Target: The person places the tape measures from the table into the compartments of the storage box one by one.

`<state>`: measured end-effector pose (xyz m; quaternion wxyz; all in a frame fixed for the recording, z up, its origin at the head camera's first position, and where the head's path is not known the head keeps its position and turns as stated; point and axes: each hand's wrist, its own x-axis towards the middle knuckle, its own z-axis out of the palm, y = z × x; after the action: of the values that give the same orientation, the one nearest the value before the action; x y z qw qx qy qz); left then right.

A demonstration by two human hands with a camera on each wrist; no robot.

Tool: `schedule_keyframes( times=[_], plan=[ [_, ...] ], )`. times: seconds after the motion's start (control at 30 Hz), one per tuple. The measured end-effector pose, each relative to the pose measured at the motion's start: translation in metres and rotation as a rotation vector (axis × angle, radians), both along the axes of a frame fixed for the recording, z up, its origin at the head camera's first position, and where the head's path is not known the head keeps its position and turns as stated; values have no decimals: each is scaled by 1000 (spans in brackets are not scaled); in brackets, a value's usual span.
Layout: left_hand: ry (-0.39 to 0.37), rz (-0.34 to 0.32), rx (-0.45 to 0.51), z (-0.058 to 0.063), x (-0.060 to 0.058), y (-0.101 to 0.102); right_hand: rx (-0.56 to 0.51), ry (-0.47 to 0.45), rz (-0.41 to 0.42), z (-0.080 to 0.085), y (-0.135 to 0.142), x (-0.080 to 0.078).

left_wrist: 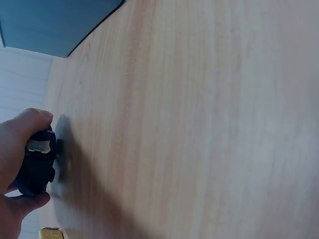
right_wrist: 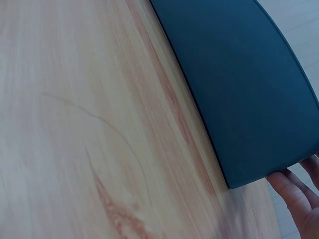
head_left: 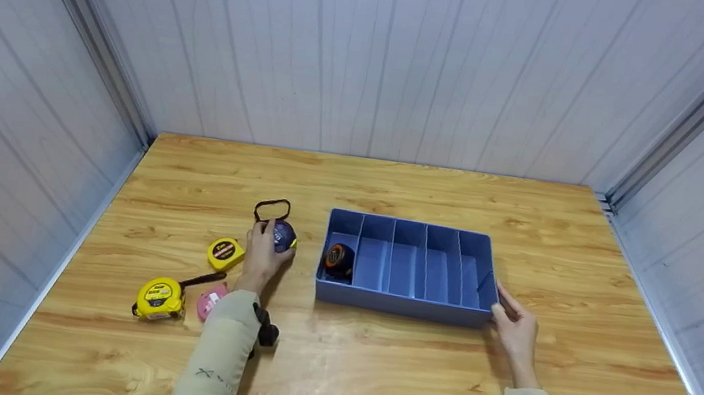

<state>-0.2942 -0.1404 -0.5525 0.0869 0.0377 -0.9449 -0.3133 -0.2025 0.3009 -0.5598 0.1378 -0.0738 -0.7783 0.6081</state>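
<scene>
My left hand (head_left: 260, 257) grips a dark blue tape measure (head_left: 283, 236) with a black wrist strap looped beyond it. In the left wrist view, thumb and fingers clasp both sides of its dark case (left_wrist: 37, 167), close to the tabletop. Straight fingers of my right hand (head_left: 516, 331) touch the right end of a blue divided box (head_left: 402, 305), near its front corner. The right wrist view shows those fingers (right_wrist: 291, 194) against the box's end, with its long front wall bare. An orange-and-black tape measure (head_left: 339, 260) sits in the leftmost compartment.
Left of my left hand lie a small yellow tape measure (head_left: 225, 253), a larger yellow one (head_left: 160, 299) with a black strap, and a pink one (head_left: 210, 300) partly behind my sleeve. Pale panels (head_left: 344, 54) wall the wooden table (head_left: 369, 376) at back and sides.
</scene>
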Motion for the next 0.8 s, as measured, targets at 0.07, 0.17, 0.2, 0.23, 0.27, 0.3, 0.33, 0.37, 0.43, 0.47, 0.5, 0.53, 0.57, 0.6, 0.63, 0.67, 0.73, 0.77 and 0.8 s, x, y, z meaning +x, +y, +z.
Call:
schedule_keyframes(
  times=[0.07,0.17,0.2,0.23,0.27,0.3,0.33,0.37,0.43,0.47,0.5,0.53,0.57,0.6,0.63,0.67,0.73,0.77,0.8],
  plan=[
    [9,0,5,1,1,0,-2,12,-15,-12,5,-5],
    [6,-2,15,3,2,1,-7,16,-48,-27,9,-12],
    [4,-1,17,4,2,1,-5,10,-65,-29,9,-13],
    [0,-1,18,6,2,1,-7,21,-72,-36,12,-15],
    [-2,-2,19,7,2,2,-8,18,-75,-37,12,-16],
    [-7,-2,20,9,2,2,-7,18,-77,-37,12,-16],
    [-5,-1,19,10,2,3,-7,20,-76,-36,12,-16],
    [-1,-1,17,11,3,3,-5,24,-73,-36,12,-16],
    [16,2,14,14,4,4,9,29,-63,-35,11,-15],
    [25,4,13,15,4,5,16,33,-62,-35,11,-15],
    [33,7,10,16,5,6,16,36,-60,-35,11,-15],
    [43,10,8,18,6,7,17,39,-59,-35,11,-15],
    [51,11,8,19,7,7,23,41,-57,-35,11,-15],
    [62,14,13,20,7,8,23,41,-63,-35,11,-15],
    [72,15,19,21,8,9,25,41,-72,-35,11,-15],
    [80,14,24,22,8,10,20,40,-68,-33,11,-14],
    [93,8,36,24,10,12,10,32,-62,-28,8,-12],
    [97,4,39,26,10,13,8,27,-51,-22,6,-9],
    [98,3,41,27,11,14,0,24,-46,-15,3,-7]
  ],
)
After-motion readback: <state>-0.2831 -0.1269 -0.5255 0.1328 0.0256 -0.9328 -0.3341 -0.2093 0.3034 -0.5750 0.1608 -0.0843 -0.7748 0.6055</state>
